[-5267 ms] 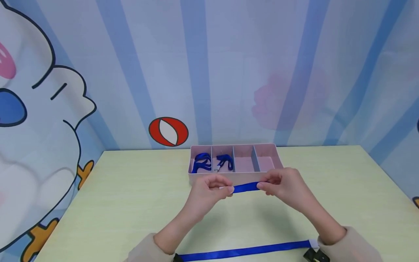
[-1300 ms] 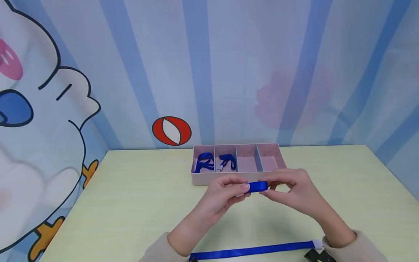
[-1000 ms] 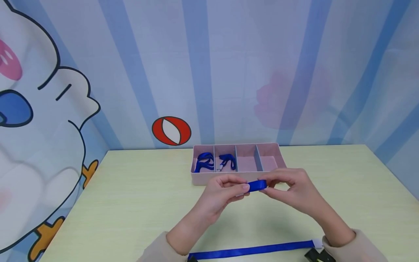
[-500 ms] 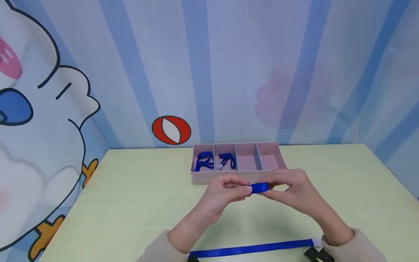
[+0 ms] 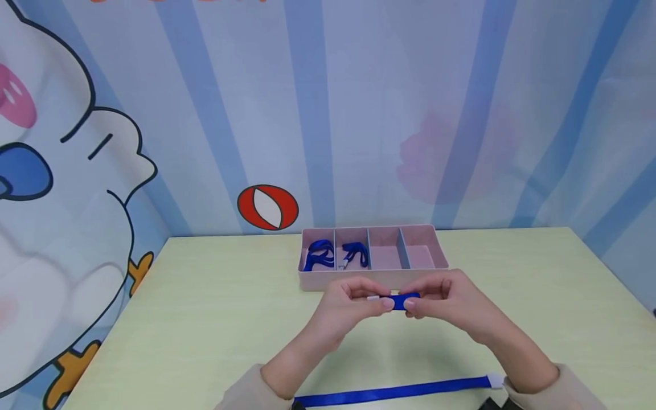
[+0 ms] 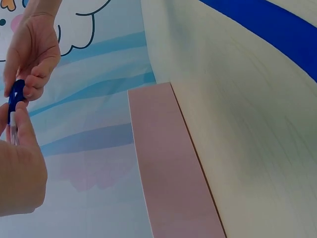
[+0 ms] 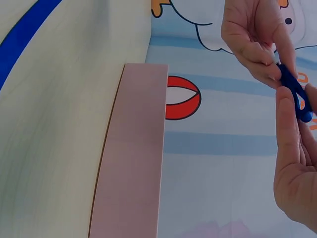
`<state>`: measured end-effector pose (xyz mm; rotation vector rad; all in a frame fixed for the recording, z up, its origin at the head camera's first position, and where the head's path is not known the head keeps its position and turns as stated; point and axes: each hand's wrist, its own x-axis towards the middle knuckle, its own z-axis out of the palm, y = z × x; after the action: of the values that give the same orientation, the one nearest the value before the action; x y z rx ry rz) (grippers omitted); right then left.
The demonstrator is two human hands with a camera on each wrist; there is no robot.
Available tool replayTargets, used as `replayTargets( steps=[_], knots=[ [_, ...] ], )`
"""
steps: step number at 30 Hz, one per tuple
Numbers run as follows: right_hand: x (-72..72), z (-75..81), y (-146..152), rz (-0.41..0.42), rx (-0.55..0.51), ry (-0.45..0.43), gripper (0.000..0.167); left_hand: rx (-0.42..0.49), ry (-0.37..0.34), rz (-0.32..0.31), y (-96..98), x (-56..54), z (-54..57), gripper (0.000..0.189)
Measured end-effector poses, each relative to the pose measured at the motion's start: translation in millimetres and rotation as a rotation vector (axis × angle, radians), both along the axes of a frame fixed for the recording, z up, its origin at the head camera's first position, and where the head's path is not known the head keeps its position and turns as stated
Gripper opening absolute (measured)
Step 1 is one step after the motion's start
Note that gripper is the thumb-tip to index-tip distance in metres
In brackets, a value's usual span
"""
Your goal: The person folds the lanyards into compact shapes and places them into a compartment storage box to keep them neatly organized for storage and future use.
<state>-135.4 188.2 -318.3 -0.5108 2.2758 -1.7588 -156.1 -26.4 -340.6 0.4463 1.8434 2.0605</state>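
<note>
Striped blue fabric (image 5: 359, 114) with cartoon prints backs a pale table (image 5: 230, 319). From the head view, a pink divided box (image 5: 318, 281) stands toward the far edge, one blue bundle (image 5: 320, 253) in its leftmost compartment and another (image 5: 356, 254) in the next. Nearer the person, a flat strap (image 5: 394, 392) with a white tip (image 5: 495, 381) stretches across the tabletop. Just on the person's side of the box, the folded strap (image 5: 398, 302) is held up between two hands. The left hand (image 5: 335, 312) pinches one end, a white end piece (image 5: 373, 298) showing there; the right hand (image 5: 453, 304) pinches the other, thumb in front, only a short stretch of blue between the thumbs.

In the left wrist view, the left hand is lower, the right above, fingertips of both on the strap.

The right wrist view puts the right hand below. Here the strap bends into a narrow loop, fingers close about it. Folding seems the step in hand; the next move probably calls for squeezing the layers flat without losing either pinch.
</note>
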Motion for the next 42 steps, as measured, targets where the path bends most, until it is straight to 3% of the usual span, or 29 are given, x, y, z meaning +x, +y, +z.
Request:
replayTargets(
  steps=[4,12,15,23,27,32,42],
  knots=[
    [-1.2,-3.9,-0.4,-0.011,0.021,0.030,0.025,-0.085,0.096,-0.024,-1.2,-0.1,0.4,0.020],
    [-0.5,-8.3,-5.4,-0.003,0.165,0.142,0.019,-0.309,0.425,-0.101,-5.3,-3.9,-4.3,0.015],
    [-0.4,-8.3,-6.3,-0.022,0.185,0.155,0.018,-0.369,0.488,-0.095,-4.8,-4.2,-2.9,0.013],
    [-2.2,-10.5,-6.9,-0.041,0.185,0.156,0.017,-0.409,0.459,-0.095,-2.7,-4.7,-0.4,0.011],
    [-3.9,-11.4,-5.5,-0.043,0.167,0.144,0.017,-0.417,0.482,-0.111,-2.2,-7.2,-1.3,0.011],
    [-7.0,-13.1,-3.9,-0.050,0.158,0.133,0.017,-0.441,0.494,-0.136,-1.0,-13.3,-0.8,0.012],
    [-17.9,-17.4,1.0,-0.029,0.208,0.150,0.019,-0.450,0.497,-0.117,3.7,-22.9,-6.7,0.011]
  ],
)
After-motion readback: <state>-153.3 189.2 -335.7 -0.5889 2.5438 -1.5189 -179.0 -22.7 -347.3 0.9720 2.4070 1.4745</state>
